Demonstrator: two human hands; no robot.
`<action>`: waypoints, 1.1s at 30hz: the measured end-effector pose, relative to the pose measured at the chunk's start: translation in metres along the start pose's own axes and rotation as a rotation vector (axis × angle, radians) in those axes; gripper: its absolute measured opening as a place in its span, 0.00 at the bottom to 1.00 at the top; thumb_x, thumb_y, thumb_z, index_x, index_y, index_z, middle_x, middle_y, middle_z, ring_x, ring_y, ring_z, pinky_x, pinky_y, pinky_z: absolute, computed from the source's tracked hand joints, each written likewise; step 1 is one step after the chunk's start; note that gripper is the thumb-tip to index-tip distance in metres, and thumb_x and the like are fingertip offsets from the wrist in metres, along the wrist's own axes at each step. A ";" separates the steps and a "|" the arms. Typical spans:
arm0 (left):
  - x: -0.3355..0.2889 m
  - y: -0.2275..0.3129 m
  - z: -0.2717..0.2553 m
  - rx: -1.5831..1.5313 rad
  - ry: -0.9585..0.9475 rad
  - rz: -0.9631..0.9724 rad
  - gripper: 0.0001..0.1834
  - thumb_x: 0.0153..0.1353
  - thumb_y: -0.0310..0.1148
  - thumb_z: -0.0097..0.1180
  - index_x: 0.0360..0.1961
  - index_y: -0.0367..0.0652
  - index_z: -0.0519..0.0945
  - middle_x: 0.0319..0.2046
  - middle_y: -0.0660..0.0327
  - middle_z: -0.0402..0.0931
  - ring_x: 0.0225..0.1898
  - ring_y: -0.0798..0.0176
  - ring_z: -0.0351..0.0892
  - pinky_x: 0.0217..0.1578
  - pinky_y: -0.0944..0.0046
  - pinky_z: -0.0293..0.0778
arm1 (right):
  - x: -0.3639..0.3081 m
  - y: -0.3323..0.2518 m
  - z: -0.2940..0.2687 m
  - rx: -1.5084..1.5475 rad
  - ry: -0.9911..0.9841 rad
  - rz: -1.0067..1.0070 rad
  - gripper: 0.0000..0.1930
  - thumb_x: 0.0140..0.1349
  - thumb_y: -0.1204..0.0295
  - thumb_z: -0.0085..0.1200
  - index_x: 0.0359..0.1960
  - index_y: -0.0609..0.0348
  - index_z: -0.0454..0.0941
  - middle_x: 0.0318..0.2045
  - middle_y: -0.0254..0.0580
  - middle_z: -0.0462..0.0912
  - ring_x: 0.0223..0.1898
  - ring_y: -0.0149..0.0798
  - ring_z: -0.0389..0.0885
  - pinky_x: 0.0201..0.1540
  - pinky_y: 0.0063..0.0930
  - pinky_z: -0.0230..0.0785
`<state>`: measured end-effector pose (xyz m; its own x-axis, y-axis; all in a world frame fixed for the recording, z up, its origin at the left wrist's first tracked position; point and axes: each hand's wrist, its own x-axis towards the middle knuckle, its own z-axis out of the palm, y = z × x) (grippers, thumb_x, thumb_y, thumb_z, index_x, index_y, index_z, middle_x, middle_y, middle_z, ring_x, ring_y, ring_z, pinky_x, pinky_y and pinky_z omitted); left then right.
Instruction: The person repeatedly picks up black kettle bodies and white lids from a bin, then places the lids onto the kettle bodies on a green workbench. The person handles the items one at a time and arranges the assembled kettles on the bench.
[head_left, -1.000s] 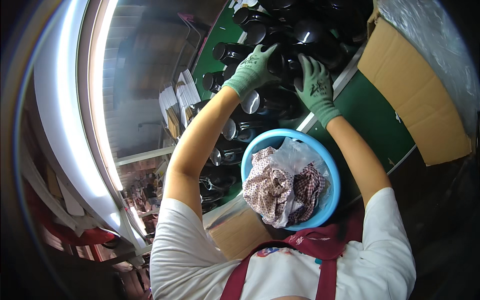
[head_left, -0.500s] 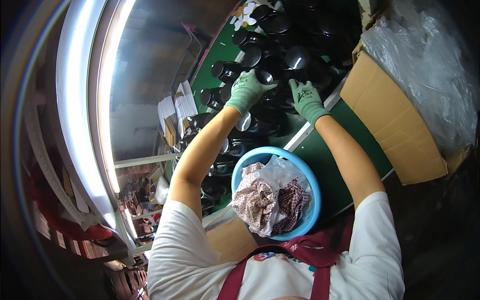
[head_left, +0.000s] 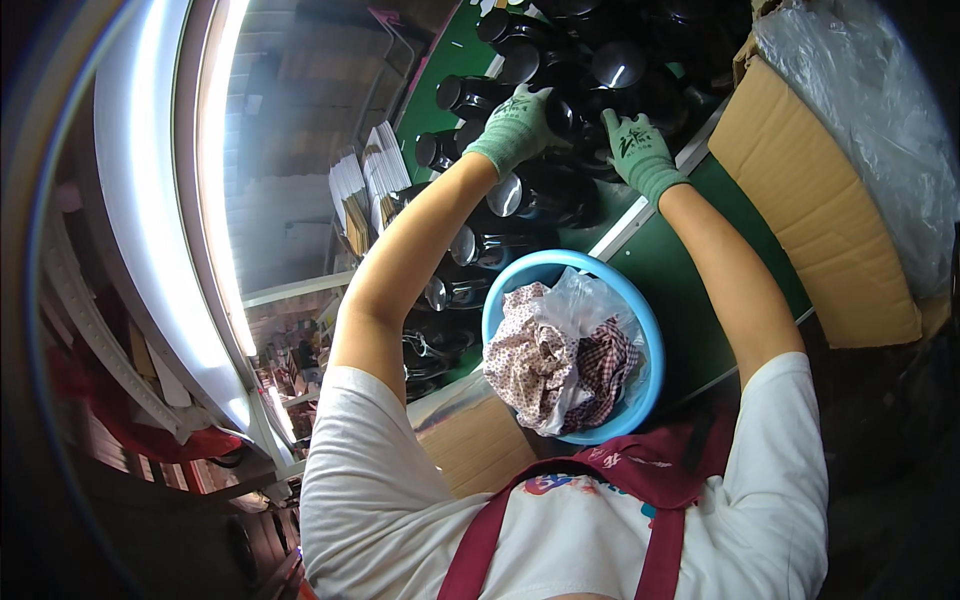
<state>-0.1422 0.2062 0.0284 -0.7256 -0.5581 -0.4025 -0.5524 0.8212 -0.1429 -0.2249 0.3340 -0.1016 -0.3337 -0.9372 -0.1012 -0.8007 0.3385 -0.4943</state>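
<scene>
Glossy black rounded vessels with flat round ends, perhaps jars or pots, lie crowded on a green tabletop [head_left: 735, 215]. My left hand [head_left: 518, 128], in a pale green knitted glove, is closed round the end of one black vessel [head_left: 562, 118]. Its fingertips go behind the dark surface. On the other side of that vessel is my right hand [head_left: 642, 152], gloved alike, its index finger raised and its thumb against the dark side. Black on black hides where this vessel ends. Another black vessel [head_left: 618, 66] stands just beyond my hands.
A blue basin [head_left: 655, 375] holding patterned cloths [head_left: 540, 355] and clear plastic stands close to my body. At right is a cardboard box [head_left: 820, 210] with clear plastic film [head_left: 865, 120]. White-edged card stacks [head_left: 382, 165] stand left, near a bright tube light [head_left: 150, 220].
The whole view has shifted, so the basin and box sit higher and further right. Both my hands remain at the black vessels, the left one turned further over the vessel's end.
</scene>
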 end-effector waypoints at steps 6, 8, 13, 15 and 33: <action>-0.011 -0.007 -0.002 0.189 0.076 0.076 0.45 0.45 0.41 0.74 0.66 0.52 0.67 0.59 0.40 0.64 0.58 0.40 0.72 0.60 0.48 0.71 | 0.002 -0.002 -0.004 0.011 -0.026 -0.014 0.35 0.58 0.60 0.63 0.63 0.57 0.59 0.49 0.48 0.78 0.53 0.51 0.75 0.51 0.42 0.75; -0.017 0.002 -0.010 0.144 0.182 -0.034 0.42 0.49 0.40 0.71 0.66 0.52 0.67 0.59 0.41 0.66 0.59 0.41 0.72 0.60 0.49 0.71 | 0.003 0.001 -0.001 0.028 -0.029 -0.010 0.35 0.58 0.60 0.63 0.62 0.57 0.60 0.49 0.48 0.79 0.53 0.51 0.75 0.51 0.42 0.74; 0.007 -0.018 -0.018 -0.622 0.098 0.232 0.29 0.58 0.39 0.63 0.61 0.46 0.73 0.55 0.51 0.74 0.54 0.44 0.75 0.58 0.52 0.70 | 0.003 0.003 0.004 -0.020 0.031 -0.034 0.37 0.60 0.54 0.60 0.65 0.58 0.59 0.48 0.50 0.80 0.50 0.52 0.76 0.51 0.42 0.72; 0.013 -0.028 -0.022 -0.510 0.529 0.214 0.27 0.59 0.40 0.62 0.59 0.47 0.75 0.54 0.52 0.76 0.55 0.45 0.75 0.58 0.52 0.70 | 0.005 0.004 0.006 -0.043 0.048 -0.042 0.38 0.61 0.51 0.57 0.66 0.59 0.58 0.47 0.51 0.81 0.49 0.52 0.77 0.51 0.41 0.71; 0.009 0.005 -0.017 -0.274 0.214 0.471 0.36 0.56 0.41 0.66 0.64 0.40 0.69 0.59 0.46 0.69 0.60 0.47 0.71 0.60 0.51 0.67 | 0.008 0.007 0.007 -0.061 0.142 -0.127 0.23 0.63 0.66 0.46 0.58 0.63 0.71 0.34 0.54 0.85 0.35 0.50 0.84 0.42 0.51 0.72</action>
<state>-0.1586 0.2032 0.0392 -0.9696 -0.1753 -0.1707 -0.2157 0.9418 0.2579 -0.2298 0.3286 -0.1116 -0.2915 -0.9529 0.0840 -0.8681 0.2267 -0.4415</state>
